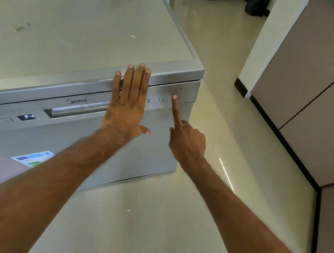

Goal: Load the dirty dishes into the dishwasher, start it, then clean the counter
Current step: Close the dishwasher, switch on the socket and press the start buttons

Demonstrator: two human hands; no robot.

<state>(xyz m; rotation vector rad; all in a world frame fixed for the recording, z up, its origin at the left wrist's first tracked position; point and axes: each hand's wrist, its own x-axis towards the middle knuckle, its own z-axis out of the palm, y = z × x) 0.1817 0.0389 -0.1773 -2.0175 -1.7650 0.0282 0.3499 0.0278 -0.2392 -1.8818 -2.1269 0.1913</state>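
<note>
A silver dishwasher [81,143] stands with its door closed, and its small display [26,117] reads P4. My left hand [126,107] lies flat against the upper door, fingers straight, fingertips reaching the top edge beside the recessed handle [77,110]. My right hand [186,144] points with a straight index finger whose tip presses the rightmost button [177,96] on the control strip; its other fingers are curled and hold nothing. No dishes are in view.
The dishwasher's flat grey top [80,29] shows a few smudges and specks. Brown cabinets [305,87] with a dark plinth line the right side. Glossy pale floor tiles [154,225] lie in front. An energy sticker [33,156] sits on the lower door.
</note>
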